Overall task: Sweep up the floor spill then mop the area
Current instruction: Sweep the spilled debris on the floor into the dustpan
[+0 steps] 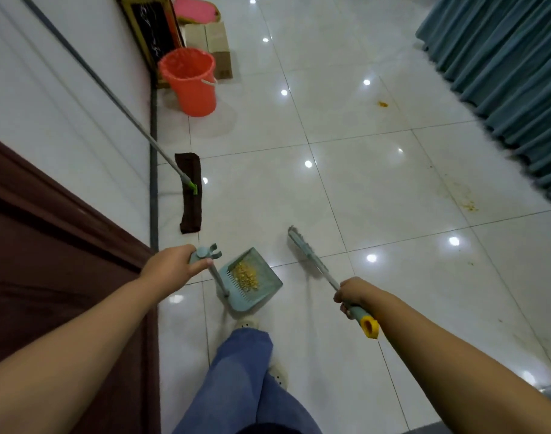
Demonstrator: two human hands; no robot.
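Observation:
My left hand grips the top of the handle of a pale blue dustpan, which holds a heap of yellow crumbs and hangs just above the floor. My right hand grips the grey handle of a broom near its yellow end cap; the broom head is raised to the right of the dustpan. A flat mop with a dark brown pad leans on the left wall. Yellow stains and a small orange blob remain on the white tiles at the right.
An orange bucket stands by the wall ahead, with cardboard boxes and a pink item behind it. A dark brown door is at my left. Teal curtains hang along the right. My legs in blue trousers are below.

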